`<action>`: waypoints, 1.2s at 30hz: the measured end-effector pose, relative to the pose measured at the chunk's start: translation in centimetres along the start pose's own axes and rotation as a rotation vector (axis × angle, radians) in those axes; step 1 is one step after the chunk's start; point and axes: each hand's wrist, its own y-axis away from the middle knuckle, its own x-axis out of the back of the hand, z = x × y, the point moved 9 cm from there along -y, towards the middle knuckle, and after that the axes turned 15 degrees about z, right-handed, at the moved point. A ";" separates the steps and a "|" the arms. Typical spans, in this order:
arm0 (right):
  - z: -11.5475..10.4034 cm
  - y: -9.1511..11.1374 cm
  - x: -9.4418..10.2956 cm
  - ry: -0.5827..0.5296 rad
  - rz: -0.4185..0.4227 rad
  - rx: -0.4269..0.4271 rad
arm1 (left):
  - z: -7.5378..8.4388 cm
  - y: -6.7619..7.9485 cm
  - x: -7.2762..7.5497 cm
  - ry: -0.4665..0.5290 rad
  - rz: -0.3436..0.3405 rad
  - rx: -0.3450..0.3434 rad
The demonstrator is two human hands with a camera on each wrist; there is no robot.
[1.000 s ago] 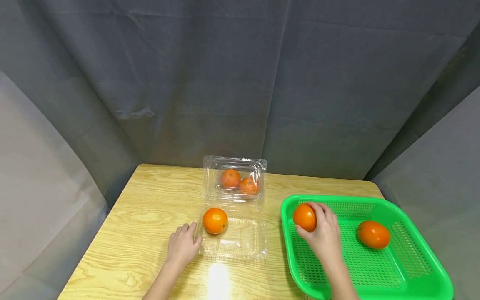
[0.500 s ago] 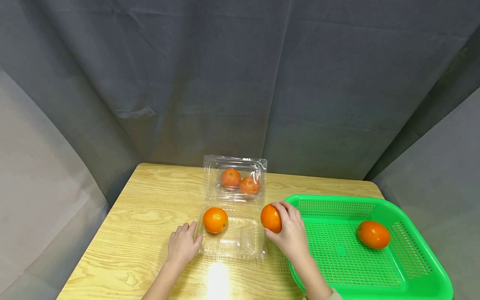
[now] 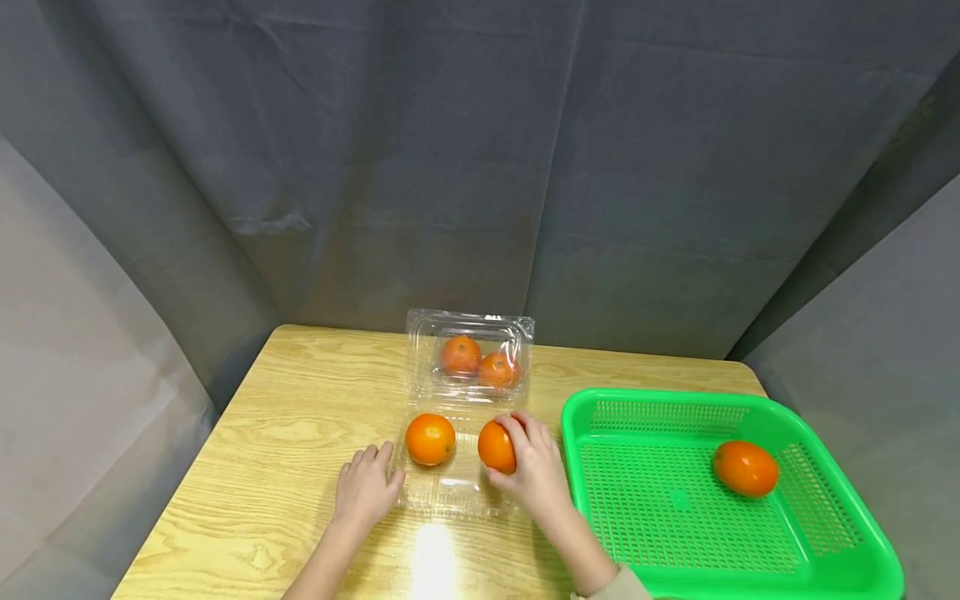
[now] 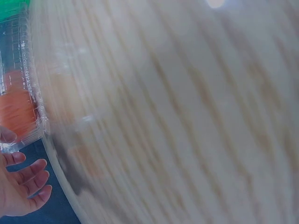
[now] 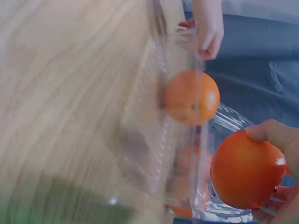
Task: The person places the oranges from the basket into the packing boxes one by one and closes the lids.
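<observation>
The right hand (image 3: 532, 467) has just carried a fruit (image 3: 496, 447) leftward, from the basket (image 3: 690, 396) to the clear box (image 3: 450, 506). One second ago this fruit was above the left end of the basket, half a second ago it was at the right edge of the box, and now it is at the right part of the near half of the box, beside the left fruit (image 3: 430, 439), with a small gap between them. Thumb and fingers of the right hand are curled around it and grip it from its right side; I cannot tell whether it touches the bottom of the box already. The left hand (image 3: 366, 487) has not moved: it lies at the left edge of the box, fingers loose and holding nothing, as the left wrist view shows too, and probably it keeps the box steady. The left fruit also stays in its place, and so do the two far fruits (image 3: 461, 356), seen in or through the far half of the box; which of these, I cannot say. For the work, I judge that the carrying of this fruit is almost done and only its release is missing. One basket fruit (image 3: 746, 468) remains at the right of the basket, on the same wooden surface (image 3: 300, 392), so the filling is probably not complete.
</observation>
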 end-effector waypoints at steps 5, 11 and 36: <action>-1.0 0.6 -1.8 -0.004 -0.050 0.025 | 0.0 0.0 0.0 0.000 -0.003 0.000; -2.1 1.4 -3.6 -0.025 -0.097 0.059 | 0.1 -0.1 0.0 -0.005 0.007 -0.010; -2.5 3.2 -7.2 -0.082 -0.272 -0.038 | -0.1 0.0 -0.1 -0.010 0.018 -0.004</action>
